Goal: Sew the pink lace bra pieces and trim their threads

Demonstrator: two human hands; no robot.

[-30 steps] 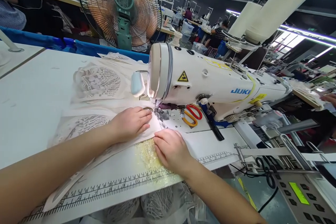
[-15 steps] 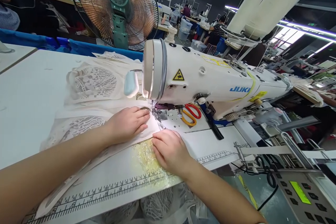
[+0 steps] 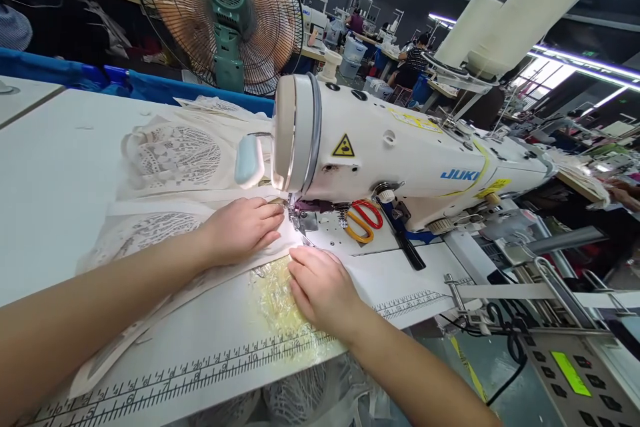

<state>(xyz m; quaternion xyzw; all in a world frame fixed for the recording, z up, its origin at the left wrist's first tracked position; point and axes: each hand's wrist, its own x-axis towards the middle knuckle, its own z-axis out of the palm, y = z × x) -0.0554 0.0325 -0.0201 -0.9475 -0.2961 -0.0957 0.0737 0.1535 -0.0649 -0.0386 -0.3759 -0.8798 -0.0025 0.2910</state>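
Cream lace-patterned fabric lies across the sewing machine's bed, its near edge running under the needle area. My left hand rests flat on the fabric, fingers stretched toward the presser foot. At the fabric's front edge, just right of the needle area, my right hand has its fingers curled together, pinching that edge; the thumb side is partly hidden. The white sewing machine stands over the work, with its lamp lighting the stitching spot.
Scissors with red and yellow handles lie behind the needle, near a black-handled tool. Yellowish clear tape covers part of the ruler-marked table edge. A large fan stands behind; a control panel is at right.
My left hand has shifted very slightly left and away from me on the fabric. The fabric beside the fingers lies a little differently; my right hand keeps nearly the same place.
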